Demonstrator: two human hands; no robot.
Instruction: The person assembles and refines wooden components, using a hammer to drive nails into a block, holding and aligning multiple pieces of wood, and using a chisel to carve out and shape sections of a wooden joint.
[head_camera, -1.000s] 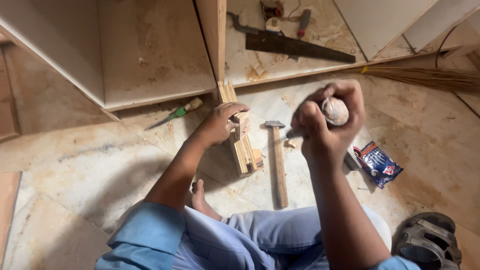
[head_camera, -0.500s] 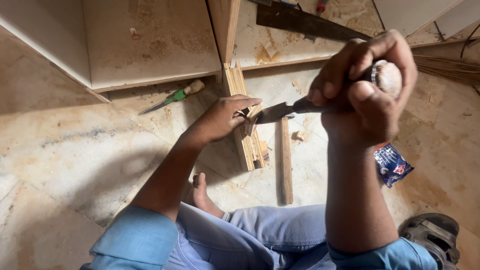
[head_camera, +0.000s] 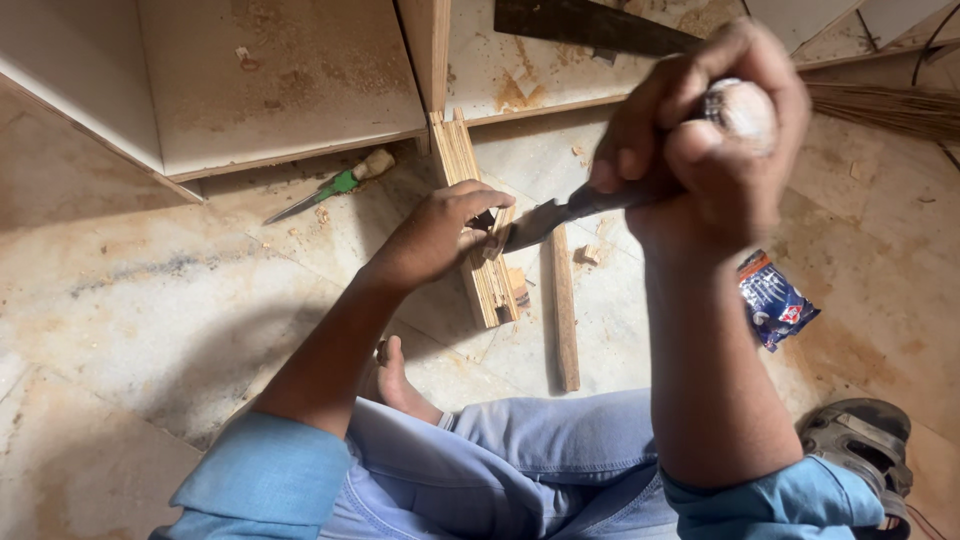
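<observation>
Chisel (head_camera: 545, 222) is the tool in play here: I see one, its dark blade slanting down to the left and its pale rounded handle end wrapped in my right hand (head_camera: 715, 150), which is closed tight around it and raised above the floor. The blade tip meets the narrow plywood strip (head_camera: 480, 225), one laminated piece lying on the marble floor (head_camera: 140, 300) and running from the board edge at the top down toward my knees. My left hand (head_camera: 440, 235) is curled over that strip just beside the blade tip, fingers pressed on the wood, holding it down. From the head camera, the only view I have, I count two hands, both mine, and two blue sleeves. Just right of the strip lies one hammer, its wooden handle (head_camera: 563, 310) flat on the floor; I cannot make out the head behind the chisel. One green-handled screwdriver (head_camera: 330, 188) lies well to the left, near the edge of a large pale board (head_camera: 270, 80). One saw blade (head_camera: 590, 25) rests at the top on a second board. One small blue packet (head_camera: 775, 300) sits to the right, one sandal (head_camera: 860, 450) at lower right, and one bare foot (head_camera: 395, 380) shows beside my jeans. A broom's bristles (head_camera: 880, 105) reach in from the right edge.
</observation>
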